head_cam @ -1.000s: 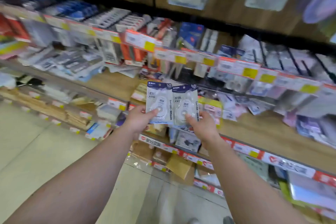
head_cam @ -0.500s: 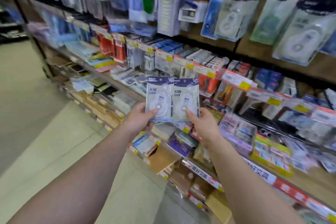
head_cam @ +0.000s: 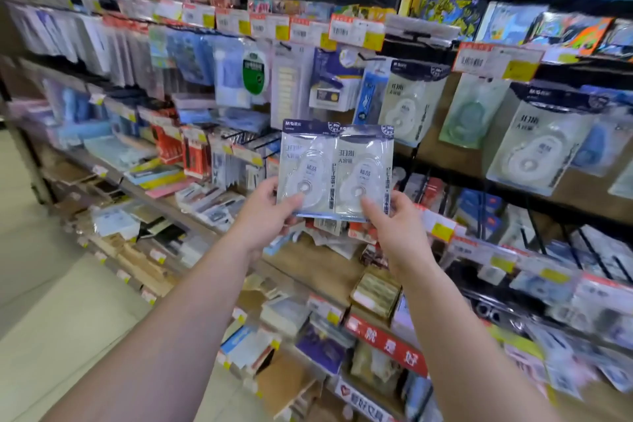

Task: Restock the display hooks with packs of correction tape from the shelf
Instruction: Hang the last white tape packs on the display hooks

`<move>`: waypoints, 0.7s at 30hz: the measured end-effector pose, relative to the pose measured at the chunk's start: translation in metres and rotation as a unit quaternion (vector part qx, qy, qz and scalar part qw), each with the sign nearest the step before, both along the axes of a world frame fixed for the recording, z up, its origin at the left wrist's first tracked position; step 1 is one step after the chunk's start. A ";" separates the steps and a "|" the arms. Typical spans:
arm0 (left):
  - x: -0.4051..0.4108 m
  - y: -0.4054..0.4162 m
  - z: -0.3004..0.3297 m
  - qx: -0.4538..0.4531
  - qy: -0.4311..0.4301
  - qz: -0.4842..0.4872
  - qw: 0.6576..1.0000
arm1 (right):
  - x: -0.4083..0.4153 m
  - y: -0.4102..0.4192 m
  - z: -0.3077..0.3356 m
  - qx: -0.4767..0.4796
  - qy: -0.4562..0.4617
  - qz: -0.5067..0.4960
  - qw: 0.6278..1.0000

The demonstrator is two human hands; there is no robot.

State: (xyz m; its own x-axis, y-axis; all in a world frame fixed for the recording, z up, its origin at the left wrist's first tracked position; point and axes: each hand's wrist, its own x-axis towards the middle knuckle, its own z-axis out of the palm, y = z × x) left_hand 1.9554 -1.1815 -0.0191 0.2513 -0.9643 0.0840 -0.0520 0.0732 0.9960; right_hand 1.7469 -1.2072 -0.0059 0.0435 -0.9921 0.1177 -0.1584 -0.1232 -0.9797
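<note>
Two clear blister packs of white correction tape with dark blue headers stand side by side in front of me. My left hand [head_cam: 265, 212] pinches the lower edge of the left pack [head_cam: 305, 168]. The right pack [head_cam: 364, 171] is pinched at its lower edge by my right hand [head_cam: 394, 226]. Both packs are upright, facing me. Matching packs of correction tape [head_cam: 409, 103] hang on the display hooks to the upper right, with another larger one [head_cam: 537, 144] further right.
Shelves [head_cam: 329, 271] of stationery run from left to right, with price tags [head_cam: 356, 29] along their edges. Black hooks [head_cam: 257, 140] stick out behind the packs. Boxed goods fill the lower shelves. The pale floor [head_cam: 51, 301] lies to the left.
My view has swung up from the lower shelves to the hanging display. Both hands have raised the two packs toward the hooks, keeping their hold on them.
</note>
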 end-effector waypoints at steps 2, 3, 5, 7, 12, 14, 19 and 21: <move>-0.004 -0.017 0.007 -0.010 0.005 -0.004 1.000 | -0.003 -0.013 0.007 -0.013 -0.006 -0.007 1.000; -0.005 -0.027 0.012 -0.016 0.008 -0.008 1.000 | -0.005 -0.020 0.012 -0.022 -0.008 -0.005 1.000; -0.007 -0.047 0.020 -0.024 0.004 -0.013 1.000 | -0.008 -0.035 0.019 -0.034 -0.008 -0.012 0.999; -0.010 -0.067 0.026 -0.032 0.010 -0.022 0.999 | -0.009 -0.051 0.025 -0.049 -0.005 -0.028 0.998; -0.019 -0.107 0.038 -0.052 0.008 -0.037 0.998 | -0.017 -0.084 0.035 -0.100 0.004 -0.045 0.994; -0.019 -0.120 0.041 -0.061 0.007 -0.036 0.997 | -0.017 -0.092 0.037 -0.113 0.009 -0.056 0.992; -0.022 -0.135 0.047 -0.084 0.021 -0.052 0.995 | -0.017 -0.104 0.040 -0.123 -0.030 -0.070 0.989; -0.024 -0.139 0.052 -0.094 0.025 -0.061 0.993 | -0.018 -0.105 0.044 -0.131 -0.027 -0.072 0.988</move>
